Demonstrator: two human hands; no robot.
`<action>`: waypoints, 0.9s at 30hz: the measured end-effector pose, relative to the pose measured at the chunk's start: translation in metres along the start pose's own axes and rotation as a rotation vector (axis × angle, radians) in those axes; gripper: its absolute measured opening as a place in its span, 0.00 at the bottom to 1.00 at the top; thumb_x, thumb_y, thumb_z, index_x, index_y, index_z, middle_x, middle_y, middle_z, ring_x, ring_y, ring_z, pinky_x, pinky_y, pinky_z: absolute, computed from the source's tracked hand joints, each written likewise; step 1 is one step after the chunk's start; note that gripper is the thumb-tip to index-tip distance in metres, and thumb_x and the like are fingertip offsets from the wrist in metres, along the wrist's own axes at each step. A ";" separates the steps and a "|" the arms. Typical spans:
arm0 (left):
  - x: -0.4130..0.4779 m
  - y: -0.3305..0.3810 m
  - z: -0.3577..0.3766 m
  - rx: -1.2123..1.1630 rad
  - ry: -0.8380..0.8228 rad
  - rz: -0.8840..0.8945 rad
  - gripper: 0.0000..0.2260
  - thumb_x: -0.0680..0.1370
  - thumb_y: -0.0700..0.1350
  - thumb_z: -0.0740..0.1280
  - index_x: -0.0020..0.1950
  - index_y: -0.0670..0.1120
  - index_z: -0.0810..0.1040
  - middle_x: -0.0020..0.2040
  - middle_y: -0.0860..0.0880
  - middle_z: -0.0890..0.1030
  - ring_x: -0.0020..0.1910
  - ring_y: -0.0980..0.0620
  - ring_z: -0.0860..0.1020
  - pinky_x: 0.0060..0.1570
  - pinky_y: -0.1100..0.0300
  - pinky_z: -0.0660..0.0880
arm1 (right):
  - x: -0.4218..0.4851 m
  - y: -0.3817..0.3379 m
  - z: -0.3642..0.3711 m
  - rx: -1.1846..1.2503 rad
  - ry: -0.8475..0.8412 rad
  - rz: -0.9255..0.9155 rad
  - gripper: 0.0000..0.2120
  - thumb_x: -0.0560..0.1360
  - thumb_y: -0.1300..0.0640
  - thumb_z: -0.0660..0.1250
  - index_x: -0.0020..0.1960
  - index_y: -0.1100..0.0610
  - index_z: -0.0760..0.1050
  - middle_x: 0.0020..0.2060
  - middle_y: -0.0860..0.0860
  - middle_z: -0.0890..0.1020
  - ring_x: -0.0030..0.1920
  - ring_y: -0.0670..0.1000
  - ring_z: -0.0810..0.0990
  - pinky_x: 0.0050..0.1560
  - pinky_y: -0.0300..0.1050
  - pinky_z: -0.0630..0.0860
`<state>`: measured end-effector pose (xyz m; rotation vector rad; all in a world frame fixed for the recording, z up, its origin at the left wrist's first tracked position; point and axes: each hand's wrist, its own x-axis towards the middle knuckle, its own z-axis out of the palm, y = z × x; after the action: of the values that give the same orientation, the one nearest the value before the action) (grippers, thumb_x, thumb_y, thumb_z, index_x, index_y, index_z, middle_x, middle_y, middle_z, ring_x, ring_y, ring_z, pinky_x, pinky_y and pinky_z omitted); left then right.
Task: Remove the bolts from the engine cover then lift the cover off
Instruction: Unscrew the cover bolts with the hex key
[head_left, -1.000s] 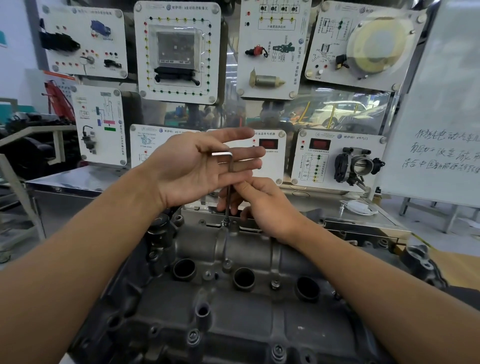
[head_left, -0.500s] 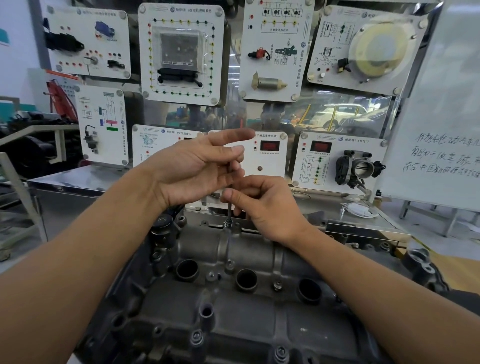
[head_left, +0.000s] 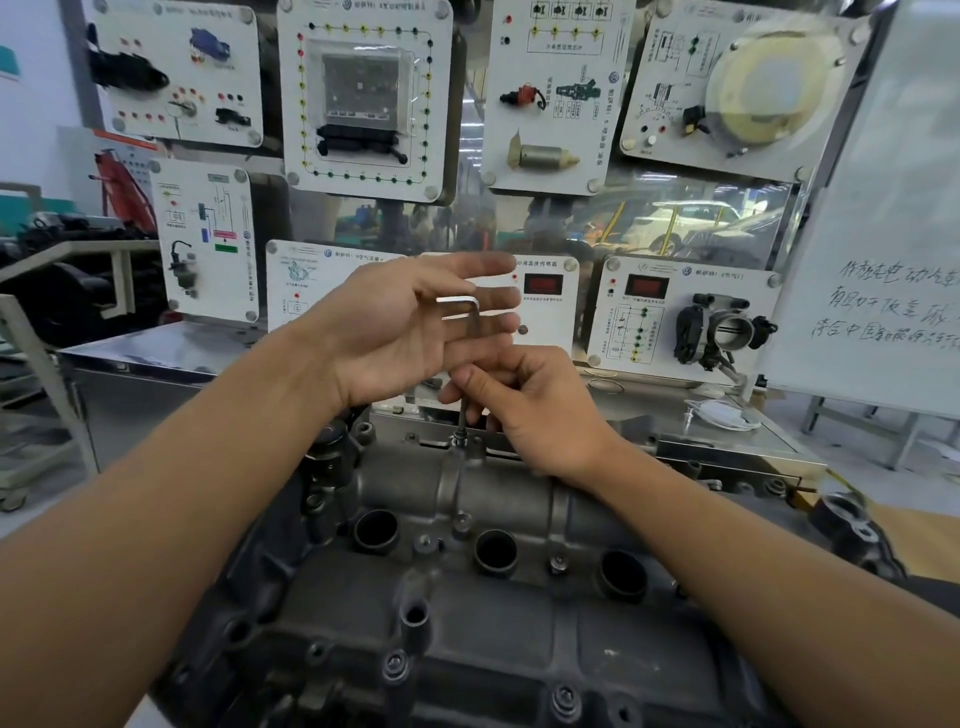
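A dark grey engine cover (head_left: 467, 623) fills the lower middle, with three round plug wells and several bolts along its edges. An L-shaped hex key (head_left: 470, 332) stands upright, its tip in a bolt (head_left: 460, 441) at the cover's far edge. My right hand (head_left: 524, 410) pinches the key's lower shaft just above that bolt. My left hand (head_left: 410, 327) is held up with straight fingers, and the key's short arm lies across those fingers. More bolts (head_left: 566, 699) sit along the near edge.
White training panels (head_left: 363, 98) with electrical parts hang on the wall behind. A throttle body panel (head_left: 685, 317) stands at the right. A whiteboard (head_left: 893, 260) with handwriting leans at the far right. A steel bench top (head_left: 156, 348) runs behind the engine.
My left fingers curled in over the key's short arm half a second ago and have spread out straight again. The right hand stays on the shaft at the bolt.
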<state>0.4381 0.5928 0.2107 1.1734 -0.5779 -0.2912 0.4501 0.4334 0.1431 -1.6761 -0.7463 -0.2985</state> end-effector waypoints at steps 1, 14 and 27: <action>-0.001 0.000 -0.002 -0.004 -0.048 -0.003 0.16 0.80 0.34 0.56 0.64 0.40 0.77 0.49 0.43 0.82 0.48 0.45 0.83 0.51 0.52 0.81 | 0.000 0.000 0.000 -0.011 -0.002 -0.004 0.07 0.79 0.65 0.66 0.46 0.65 0.81 0.33 0.47 0.84 0.28 0.41 0.76 0.29 0.30 0.70; 0.003 -0.005 0.001 0.311 0.119 0.126 0.09 0.69 0.39 0.74 0.48 0.44 0.82 0.33 0.49 0.77 0.31 0.55 0.75 0.33 0.61 0.79 | -0.005 -0.006 0.003 -0.143 -0.011 -0.064 0.10 0.81 0.63 0.63 0.48 0.67 0.81 0.38 0.52 0.84 0.31 0.42 0.75 0.35 0.33 0.72; 0.003 -0.004 0.012 0.271 0.366 0.169 0.08 0.79 0.37 0.65 0.49 0.45 0.83 0.38 0.47 0.84 0.23 0.52 0.76 0.23 0.64 0.73 | -0.004 -0.009 0.006 -0.108 -0.011 -0.045 0.10 0.79 0.58 0.67 0.41 0.51 0.81 0.35 0.49 0.85 0.32 0.53 0.73 0.37 0.47 0.72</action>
<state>0.4342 0.5803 0.2110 1.3888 -0.3964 0.1511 0.4403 0.4387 0.1459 -1.7658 -0.7893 -0.3670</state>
